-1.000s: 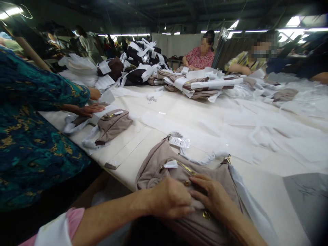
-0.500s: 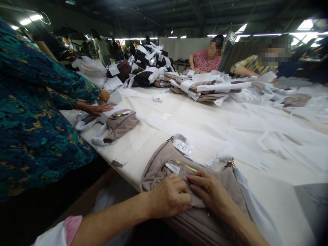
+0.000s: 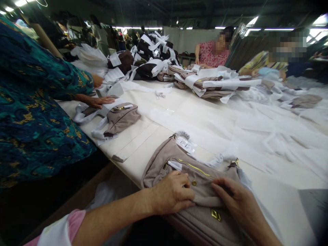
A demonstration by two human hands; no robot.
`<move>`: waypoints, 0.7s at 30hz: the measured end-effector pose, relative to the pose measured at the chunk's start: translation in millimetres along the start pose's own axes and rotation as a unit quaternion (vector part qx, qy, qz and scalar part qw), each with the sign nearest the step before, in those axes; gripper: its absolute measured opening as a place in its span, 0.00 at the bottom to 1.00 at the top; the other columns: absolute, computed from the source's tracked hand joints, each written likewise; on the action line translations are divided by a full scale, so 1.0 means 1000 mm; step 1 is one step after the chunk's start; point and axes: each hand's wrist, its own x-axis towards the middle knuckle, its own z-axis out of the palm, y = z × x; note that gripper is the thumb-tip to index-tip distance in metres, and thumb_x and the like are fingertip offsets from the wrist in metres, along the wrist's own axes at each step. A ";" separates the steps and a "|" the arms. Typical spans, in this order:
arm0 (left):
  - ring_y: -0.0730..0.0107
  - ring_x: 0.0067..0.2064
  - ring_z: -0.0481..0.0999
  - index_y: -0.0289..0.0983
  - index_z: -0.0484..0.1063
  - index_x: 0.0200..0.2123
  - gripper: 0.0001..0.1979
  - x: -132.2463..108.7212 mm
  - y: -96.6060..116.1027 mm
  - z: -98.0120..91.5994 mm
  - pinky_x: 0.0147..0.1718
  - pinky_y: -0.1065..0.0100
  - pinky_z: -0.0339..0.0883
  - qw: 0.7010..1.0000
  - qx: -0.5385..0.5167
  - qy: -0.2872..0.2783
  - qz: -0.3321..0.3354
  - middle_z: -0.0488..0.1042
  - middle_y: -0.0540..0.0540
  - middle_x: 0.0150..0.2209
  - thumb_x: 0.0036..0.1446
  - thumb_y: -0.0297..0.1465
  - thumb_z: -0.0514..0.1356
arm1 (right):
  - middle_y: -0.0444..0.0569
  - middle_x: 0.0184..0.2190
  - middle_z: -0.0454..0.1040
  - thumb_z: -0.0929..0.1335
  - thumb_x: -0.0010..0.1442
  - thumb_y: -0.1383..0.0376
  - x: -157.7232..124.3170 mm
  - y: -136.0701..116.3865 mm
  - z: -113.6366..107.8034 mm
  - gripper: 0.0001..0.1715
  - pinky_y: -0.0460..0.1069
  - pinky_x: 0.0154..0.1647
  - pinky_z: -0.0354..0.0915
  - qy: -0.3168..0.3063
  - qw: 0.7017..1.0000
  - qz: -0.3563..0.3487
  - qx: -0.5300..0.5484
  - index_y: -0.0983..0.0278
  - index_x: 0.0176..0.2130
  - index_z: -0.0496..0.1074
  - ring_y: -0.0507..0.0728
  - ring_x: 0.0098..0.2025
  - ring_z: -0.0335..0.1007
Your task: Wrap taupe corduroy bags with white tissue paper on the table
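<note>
A taupe fabric handbag lies in front of me at the table's near edge. Gold zip teeth run across it, and white wrap covers the zip's pull. Below the zip sits a round gold snap, with a gold metal emblem lower down. White wrapping covers the handle, and a printed tag hangs near its left end. My left hand is closed on the bag's front fabric, left of the snap. To the right of the snap, my right hand rests on the bag with its fingers stretched out.
At the left, a co-worker's hand lies beside another taupe bag. Wrapped bags are piled across the white table, with darker ones behind. Two people work at the far side. A grey sheet lies at the right.
My right hand has moved right, away from my left hand. The gold snap and emblem now show. The view has shifted slightly.
</note>
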 end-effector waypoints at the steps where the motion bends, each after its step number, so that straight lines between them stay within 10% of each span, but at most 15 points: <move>1: 0.66 0.46 0.68 0.38 0.69 0.32 0.11 0.000 0.000 -0.001 0.50 0.61 0.58 1.000 -0.003 -0.001 -0.002 0.68 0.47 0.38 0.60 0.38 0.52 | 0.46 0.33 0.74 0.62 0.58 0.57 0.003 -0.003 0.003 0.12 0.49 0.35 0.66 -0.007 1.000 -0.017 0.012 0.59 0.35 0.72 0.57 0.35 0.70; 21: 0.66 0.46 0.67 0.38 0.68 0.34 0.09 -0.001 -0.001 0.000 0.52 0.59 0.55 1.000 -0.003 -0.015 0.005 0.69 0.47 0.39 0.59 0.37 0.53 | 0.47 0.28 0.66 0.57 0.59 0.67 0.019 -0.037 0.029 0.10 0.47 0.27 0.60 -0.160 0.972 -0.153 -0.080 0.62 0.29 0.64 0.53 0.26 0.63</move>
